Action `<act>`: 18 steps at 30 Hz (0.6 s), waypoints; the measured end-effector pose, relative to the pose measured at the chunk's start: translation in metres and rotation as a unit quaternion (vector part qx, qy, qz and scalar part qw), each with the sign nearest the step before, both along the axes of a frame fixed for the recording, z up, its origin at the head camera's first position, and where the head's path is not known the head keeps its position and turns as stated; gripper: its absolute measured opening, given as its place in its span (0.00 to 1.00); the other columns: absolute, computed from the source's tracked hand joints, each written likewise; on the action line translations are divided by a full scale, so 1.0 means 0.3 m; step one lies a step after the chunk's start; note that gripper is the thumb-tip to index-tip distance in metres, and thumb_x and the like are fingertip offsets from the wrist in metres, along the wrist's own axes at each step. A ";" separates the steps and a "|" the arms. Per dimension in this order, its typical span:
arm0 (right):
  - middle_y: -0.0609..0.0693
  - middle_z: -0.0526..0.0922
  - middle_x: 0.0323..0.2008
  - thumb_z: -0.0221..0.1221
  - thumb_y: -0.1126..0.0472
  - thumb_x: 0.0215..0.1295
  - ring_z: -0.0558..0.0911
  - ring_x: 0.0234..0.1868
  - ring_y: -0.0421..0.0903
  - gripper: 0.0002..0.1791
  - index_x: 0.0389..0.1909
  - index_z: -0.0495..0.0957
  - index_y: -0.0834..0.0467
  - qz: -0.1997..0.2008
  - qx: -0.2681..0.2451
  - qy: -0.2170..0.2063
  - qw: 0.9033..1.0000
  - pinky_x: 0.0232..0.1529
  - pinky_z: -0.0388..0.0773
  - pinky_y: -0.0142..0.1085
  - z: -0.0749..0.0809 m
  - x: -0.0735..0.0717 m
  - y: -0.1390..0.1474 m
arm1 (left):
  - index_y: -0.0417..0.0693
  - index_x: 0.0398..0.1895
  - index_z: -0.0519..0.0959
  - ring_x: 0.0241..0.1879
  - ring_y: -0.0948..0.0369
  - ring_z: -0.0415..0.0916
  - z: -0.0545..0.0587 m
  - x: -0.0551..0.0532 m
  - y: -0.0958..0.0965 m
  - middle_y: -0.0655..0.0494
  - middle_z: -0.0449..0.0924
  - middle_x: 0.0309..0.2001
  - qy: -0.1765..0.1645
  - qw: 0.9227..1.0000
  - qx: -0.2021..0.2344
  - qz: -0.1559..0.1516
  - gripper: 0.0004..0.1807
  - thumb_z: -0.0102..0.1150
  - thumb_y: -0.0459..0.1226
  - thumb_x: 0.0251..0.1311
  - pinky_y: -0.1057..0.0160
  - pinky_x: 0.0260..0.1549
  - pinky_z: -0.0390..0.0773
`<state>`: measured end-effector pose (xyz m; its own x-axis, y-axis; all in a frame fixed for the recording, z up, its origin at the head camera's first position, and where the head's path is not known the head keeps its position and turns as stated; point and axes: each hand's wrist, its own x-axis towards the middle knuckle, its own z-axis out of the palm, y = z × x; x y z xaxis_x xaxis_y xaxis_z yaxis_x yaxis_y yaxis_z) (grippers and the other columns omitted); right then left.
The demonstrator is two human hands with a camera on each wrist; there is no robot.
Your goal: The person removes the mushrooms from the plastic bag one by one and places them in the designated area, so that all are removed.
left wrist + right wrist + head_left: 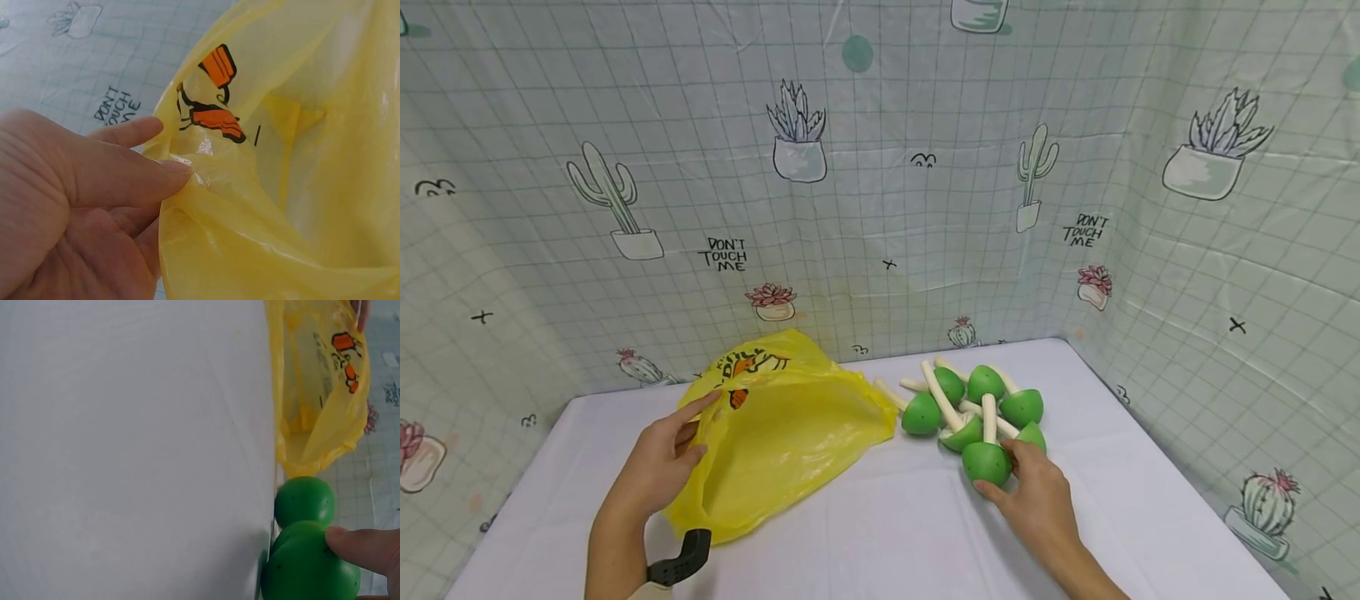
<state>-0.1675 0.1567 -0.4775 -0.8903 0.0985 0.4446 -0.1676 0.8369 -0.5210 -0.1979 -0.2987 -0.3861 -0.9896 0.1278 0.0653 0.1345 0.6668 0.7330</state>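
A yellow plastic bag [797, 437] lies on its side with its mouth held apart, an orange and black print near the rim. My left hand [658, 458] pinches that rim; in the left wrist view the thumb [150, 178] presses on the film. On the right, several toy mushrooms with green domed caps and pale stems lie in a heap. My right hand [1037, 496] grips the nearest toy mushroom [986, 464] by its cap, stem pointing up. The right wrist view has the thumb [362, 547] against this green cap [309, 572]; the other fingers are mostly hidden.
A white cloth [865, 517] covers the table. Behind and at the sides hangs a checked curtain [880, 208] printed with potted cacti. One toy mushroom [921, 414] at the heap's left lies right by the bag's edge. A black band [681, 560] is around the left wrist.
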 end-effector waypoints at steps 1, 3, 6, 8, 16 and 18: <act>0.60 0.85 0.45 0.84 0.60 0.44 0.86 0.41 0.54 0.37 0.55 0.81 0.69 0.000 0.001 -0.001 1.000 0.44 0.85 0.54 -0.001 0.000 0.000 | 0.45 0.83 0.60 0.70 0.33 0.68 0.000 0.001 -0.001 0.29 0.58 0.78 0.006 1.000 -0.001 -0.002 0.40 0.53 0.18 0.69 0.39 0.64 0.75; 0.60 0.85 0.46 0.84 0.60 0.44 0.86 0.42 0.55 0.38 0.56 0.80 0.69 0.001 0.002 -0.002 1.000 0.45 0.84 0.54 -0.002 0.000 -0.001 | 0.46 0.82 0.62 0.70 0.32 0.67 0.000 0.001 -0.002 0.29 0.58 0.78 0.014 1.000 -0.005 -0.004 0.40 0.54 0.17 0.68 0.38 0.64 0.74; 0.60 0.85 0.47 0.84 0.60 0.44 0.86 0.43 0.56 0.38 0.57 0.80 0.69 0.004 0.002 -0.004 1.000 0.46 0.84 0.55 -0.004 0.002 -0.001 | 0.48 0.82 0.63 0.71 0.31 0.66 -0.001 0.002 -0.001 0.28 0.58 0.78 0.015 1.000 -0.007 -0.002 0.40 0.54 0.17 0.67 0.37 0.64 0.74; 0.60 0.85 0.47 0.84 0.60 0.44 0.86 0.44 0.56 0.38 0.57 0.80 0.69 0.006 0.004 -0.005 1.000 0.46 0.84 0.56 -0.004 0.002 -0.002 | 0.48 0.81 0.64 0.71 0.30 0.65 0.000 0.004 0.000 0.28 0.57 0.78 0.013 1.000 -0.007 -0.001 0.40 0.54 0.17 0.67 0.36 0.65 0.72; 0.60 0.85 0.46 0.84 0.60 0.45 0.85 0.46 0.59 0.38 0.57 0.80 0.69 0.017 0.012 0.003 1.000 0.48 0.84 0.57 0.009 -0.008 -0.003 | 0.45 0.80 0.64 0.74 0.27 0.58 0.003 0.001 -0.005 0.28 0.56 0.78 0.024 1.000 0.002 -0.012 0.41 0.55 0.16 0.63 0.29 0.68 0.65; 0.61 0.85 0.47 0.83 0.58 0.47 0.85 0.48 0.60 0.38 0.58 0.80 0.69 0.020 0.012 -0.002 1.000 0.49 0.84 0.59 0.017 -0.011 -0.002 | 0.44 0.78 0.66 0.74 0.27 0.57 0.001 0.000 -0.003 0.30 0.57 0.78 0.044 0.999 0.009 -0.013 0.40 0.55 0.16 0.62 0.28 0.68 0.65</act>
<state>-0.1707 0.1561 -0.4725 -0.8948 0.0530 0.4433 -0.1988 0.8417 -0.5020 -0.1980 -0.2996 -0.3857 -0.9763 0.1516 0.1544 0.2162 0.6491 0.7293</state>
